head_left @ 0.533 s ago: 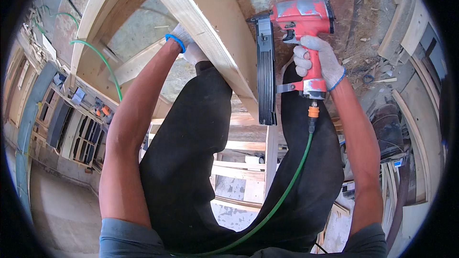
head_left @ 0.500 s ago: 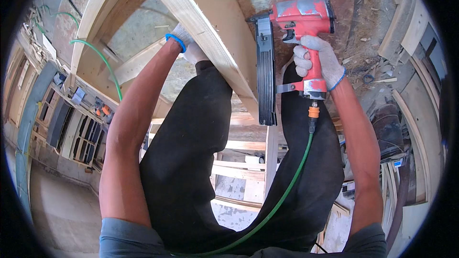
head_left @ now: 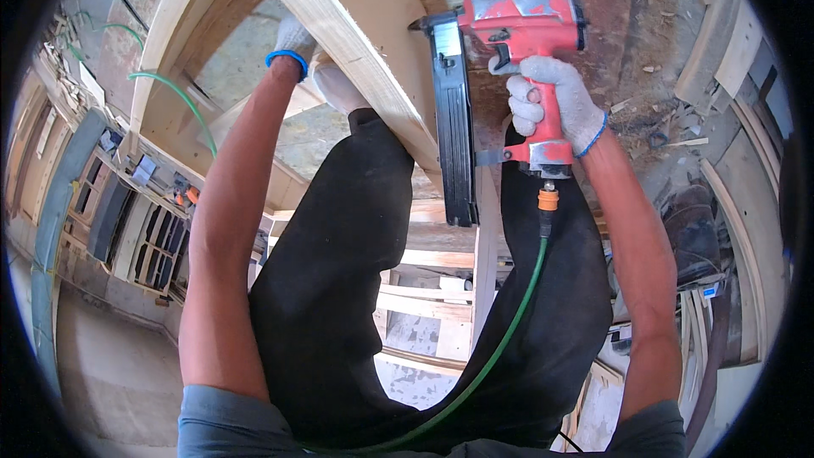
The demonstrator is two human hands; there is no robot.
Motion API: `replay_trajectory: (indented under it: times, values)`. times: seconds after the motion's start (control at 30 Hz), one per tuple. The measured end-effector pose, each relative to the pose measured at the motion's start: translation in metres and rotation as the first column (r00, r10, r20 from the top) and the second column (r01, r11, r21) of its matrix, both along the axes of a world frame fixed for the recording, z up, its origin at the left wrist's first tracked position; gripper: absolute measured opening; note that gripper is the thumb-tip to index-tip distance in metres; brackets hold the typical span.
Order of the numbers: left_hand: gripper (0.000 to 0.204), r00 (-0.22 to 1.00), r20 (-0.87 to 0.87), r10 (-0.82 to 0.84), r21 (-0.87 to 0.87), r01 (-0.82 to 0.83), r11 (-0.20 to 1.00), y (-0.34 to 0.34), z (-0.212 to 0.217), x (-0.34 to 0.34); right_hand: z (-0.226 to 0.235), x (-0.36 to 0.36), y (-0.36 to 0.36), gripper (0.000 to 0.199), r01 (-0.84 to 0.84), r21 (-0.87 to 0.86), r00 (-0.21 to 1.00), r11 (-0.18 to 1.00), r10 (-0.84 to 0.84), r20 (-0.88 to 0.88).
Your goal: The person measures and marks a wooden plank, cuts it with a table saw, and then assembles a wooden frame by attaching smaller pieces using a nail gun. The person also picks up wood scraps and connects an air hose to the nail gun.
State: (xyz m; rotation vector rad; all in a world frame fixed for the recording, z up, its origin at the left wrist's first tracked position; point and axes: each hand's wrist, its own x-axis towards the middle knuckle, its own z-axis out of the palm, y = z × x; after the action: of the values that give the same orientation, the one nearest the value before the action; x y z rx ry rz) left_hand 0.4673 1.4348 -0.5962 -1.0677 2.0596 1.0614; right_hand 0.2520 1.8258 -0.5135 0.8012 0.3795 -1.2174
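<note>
My gloved right hand (head_left: 564, 102) is closed round the handle of a red pneumatic nail gun (head_left: 521, 13). The gun's long black magazine (head_left: 455, 127) points down toward my lap, and its nose overlaps the face of a curved wooden panel (head_left: 381, 0); I cannot tell whether they touch. A pale, rough-edged board (head_left: 339, 30) runs along the panel's near side. My gloved left hand (head_left: 294, 36), blue-cuffed, reaches inside the wooden frame behind that board, its fingers hidden.
From the gun a green air hose (head_left: 509, 339) trails across my black-trousered legs. Another green hose (head_left: 182, 102) crosses the frame's left side. Slatted woodwork (head_left: 424, 305) lies between my legs. Curved wood strips (head_left: 733, 246) lean at right; scraps litter the floor.
The nail gun has moved left and slightly up in my right hand, bringing its nose over the panel. My left hand has shifted a little up and left inside the frame.
</note>
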Motion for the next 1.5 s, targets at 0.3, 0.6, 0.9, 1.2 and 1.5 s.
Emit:
replay_trajectory:
  times: [0.3,0.6,0.9,1.2,1.5]
  values:
    - [0.041,0.999,0.013,-0.048,-0.058,0.048,0.997,-0.011,-0.022,0.021,0.003,0.008,0.009,0.017,0.019,0.052,1.000,0.998,-0.019,-0.004]
    - [0.046,0.980,0.080,-0.181,0.005,0.181,0.983,0.001,0.008,0.002,0.007,0.013,0.015,0.017,0.027,0.077,0.995,0.997,-0.034,0.091]
    - [0.042,0.982,0.055,-0.182,0.006,0.182,0.983,0.013,0.027,-0.009,0.009,0.016,0.024,0.017,0.033,0.130,0.994,0.991,-0.045,0.095]
    - [0.039,0.904,0.084,0.420,0.232,-0.428,0.874,0.022,0.019,-0.010,0.010,0.023,0.028,0.018,0.006,0.139,0.998,0.990,-0.015,0.063]
    - [0.034,0.949,0.081,-0.306,-0.027,0.309,0.951,0.004,0.027,-0.005,0.020,0.012,0.018,0.040,0.002,0.211,1.000,0.977,-0.005,0.013]
